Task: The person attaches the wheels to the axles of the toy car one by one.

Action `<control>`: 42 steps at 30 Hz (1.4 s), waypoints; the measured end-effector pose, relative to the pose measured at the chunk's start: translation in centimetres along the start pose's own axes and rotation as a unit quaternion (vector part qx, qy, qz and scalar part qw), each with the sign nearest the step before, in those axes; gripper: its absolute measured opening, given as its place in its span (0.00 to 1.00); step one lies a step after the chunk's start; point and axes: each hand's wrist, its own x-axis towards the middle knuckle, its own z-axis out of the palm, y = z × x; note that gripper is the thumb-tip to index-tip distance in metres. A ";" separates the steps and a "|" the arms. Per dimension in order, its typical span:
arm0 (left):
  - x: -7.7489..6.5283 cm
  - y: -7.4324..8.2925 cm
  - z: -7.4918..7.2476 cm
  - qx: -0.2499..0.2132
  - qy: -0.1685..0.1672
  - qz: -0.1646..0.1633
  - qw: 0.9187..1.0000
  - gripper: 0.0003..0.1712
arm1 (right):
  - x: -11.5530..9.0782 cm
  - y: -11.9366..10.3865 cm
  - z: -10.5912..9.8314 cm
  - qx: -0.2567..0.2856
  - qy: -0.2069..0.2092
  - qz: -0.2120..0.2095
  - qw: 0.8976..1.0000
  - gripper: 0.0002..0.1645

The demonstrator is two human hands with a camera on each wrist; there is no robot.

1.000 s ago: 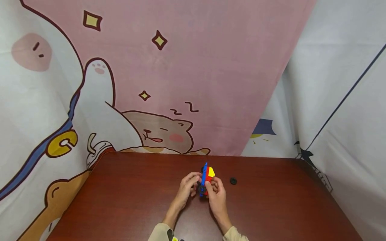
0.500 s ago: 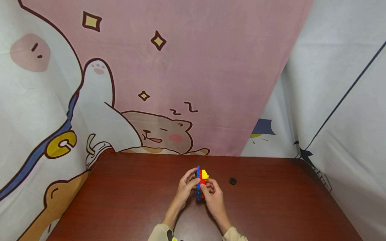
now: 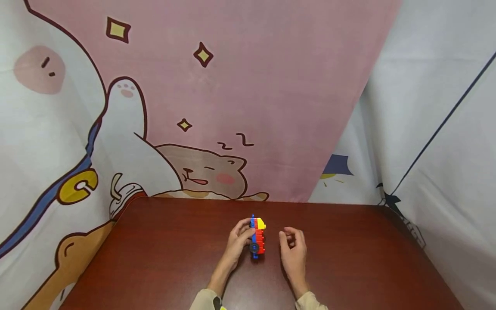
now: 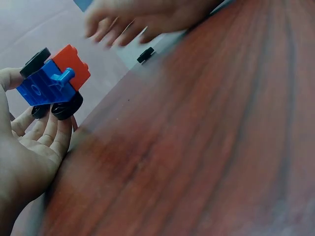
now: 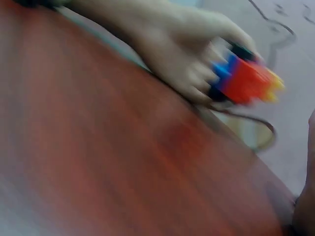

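Observation:
My left hand holds a small toy-brick car by its left side, thumb on top. The car has a blue base, red bricks, a yellow sloped brick at the far end and black wheels. In the left wrist view a blue peg sticks out of the base's near end. My right hand is off to the car's right, fingers loosely bent with nothing between them. A loose black wheel lies on the table beyond it; the right hand hides it in the head view.
The brown wooden table runs back to a cloth wall with cartoon animals. A white cloth side stands along the right. The right wrist view is blurred.
My right hand has let go of the car and moved right, over where the loose wheel was seen. The left hand keeps hold of the car, which has shifted a little left.

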 end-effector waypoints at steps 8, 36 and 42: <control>0.0 -0.2 0.0 -0.004 -0.014 0.007 1.000 0.26 | 2.9 2.6 -3.9 -0.183 0.042 0.034 0.982 0.20; 0.1 -0.3 0.4 0.025 -0.016 -0.004 1.000 0.26 | 2.4 2.4 -3.2 -0.158 -0.082 -0.027 0.984 0.17; 0.1 -0.1 0.3 0.039 -0.004 0.001 0.999 0.25 | 1.8 1.6 -1.6 -0.062 -0.049 -0.087 0.993 0.19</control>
